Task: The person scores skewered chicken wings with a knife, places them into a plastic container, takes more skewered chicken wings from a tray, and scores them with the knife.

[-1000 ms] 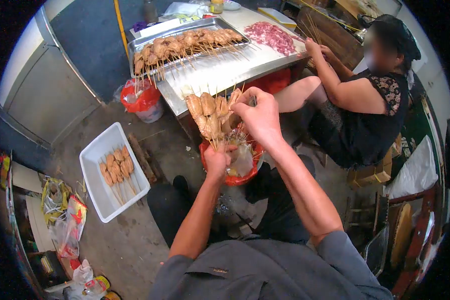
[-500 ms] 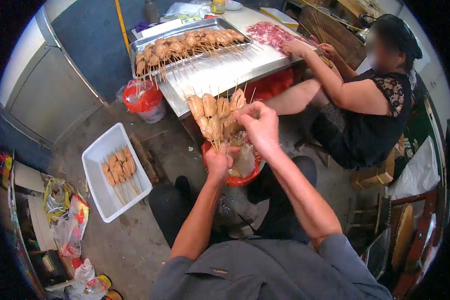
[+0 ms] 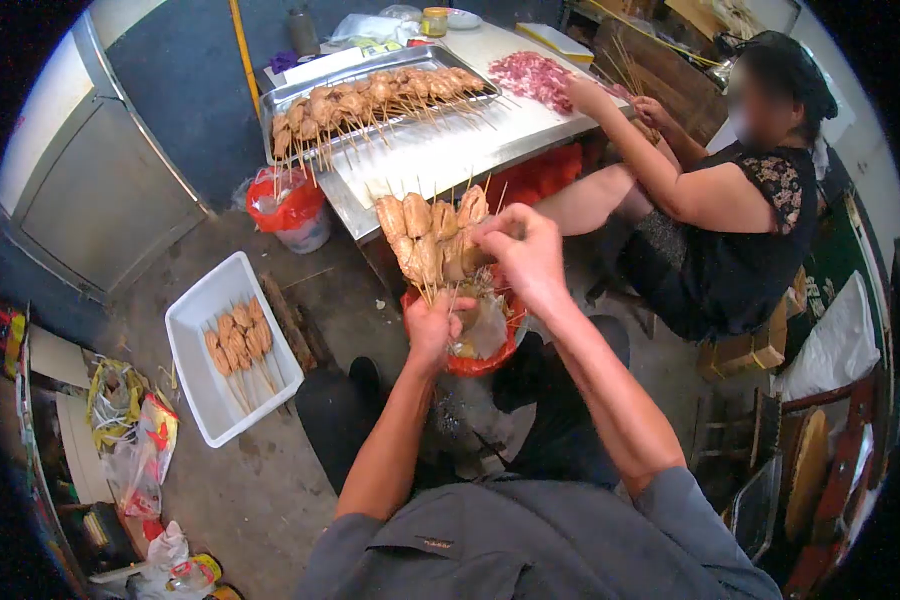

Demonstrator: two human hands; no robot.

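Observation:
My left hand (image 3: 434, 328) is closed around the lower sticks of several meat skewers (image 3: 420, 245), which fan upward with browned, marinated pieces on them. At the right side of this bunch is my right hand (image 3: 526, 252), its thumb and fingers pinched together by the rightmost pieces. What those fingertips hold, if anything, is hidden. Below both hands stands a container lined with a red bag (image 3: 480, 366), with pale plastic and thin sticks inside.
A metal tray (image 3: 270, 125) piled with skewers lies on the table (image 3: 360, 195), near raw meat (image 3: 530, 80). A white tub (image 3: 195, 365) on the floor at left holds more skewers. At right a seated person (image 3: 740, 210) handles sticks. A red-lined bucket (image 3: 300, 235) stands by the table.
My hands and the held skewers stay almost in place, with the right hand shifting very slightly. The other person's nearer hand has lifted a little from the raw meat.

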